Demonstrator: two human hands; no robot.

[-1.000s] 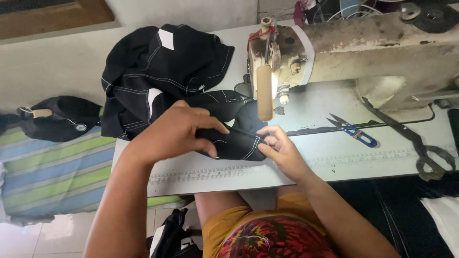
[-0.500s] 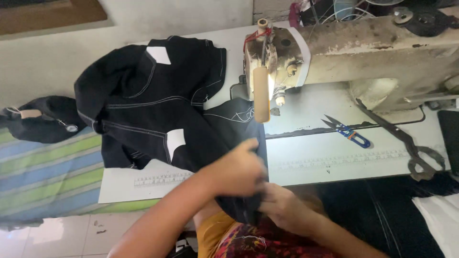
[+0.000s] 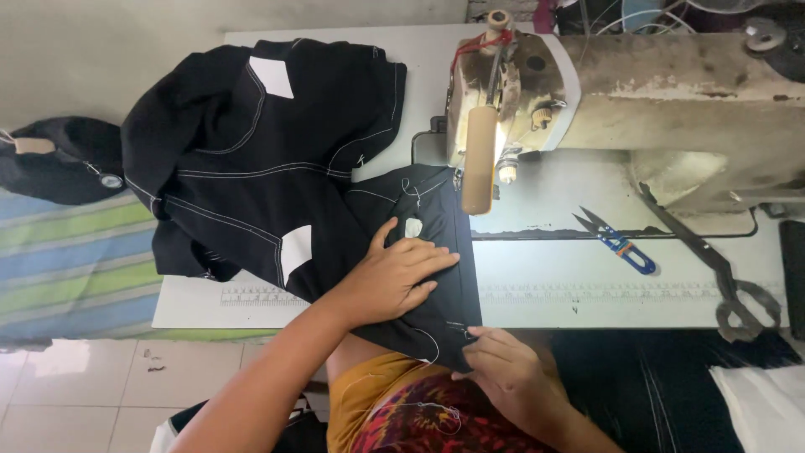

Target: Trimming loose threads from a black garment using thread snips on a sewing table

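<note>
My right hand [image 3: 503, 369] pinched the near hem of the black garment [image 3: 268, 168] at the desk [image 3: 587, 285] edge. My left hand [image 3: 398, 277] lay flat, fingers spread, pressing the cloth (white-stitched, bunched toward the far left). Beyond, the fabric ran under the sewing machine [image 3: 620, 101], with blue thread snips [image 3: 616, 243] and shears [image 3: 721, 268] beside it.

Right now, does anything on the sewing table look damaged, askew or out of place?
The beige sewing machine has chipped, worn paint along its arm. The black garment with white stitching lies bunched, hanging over the white table edge. The blue-handled thread snips and large dark scissors lie loose.
</note>
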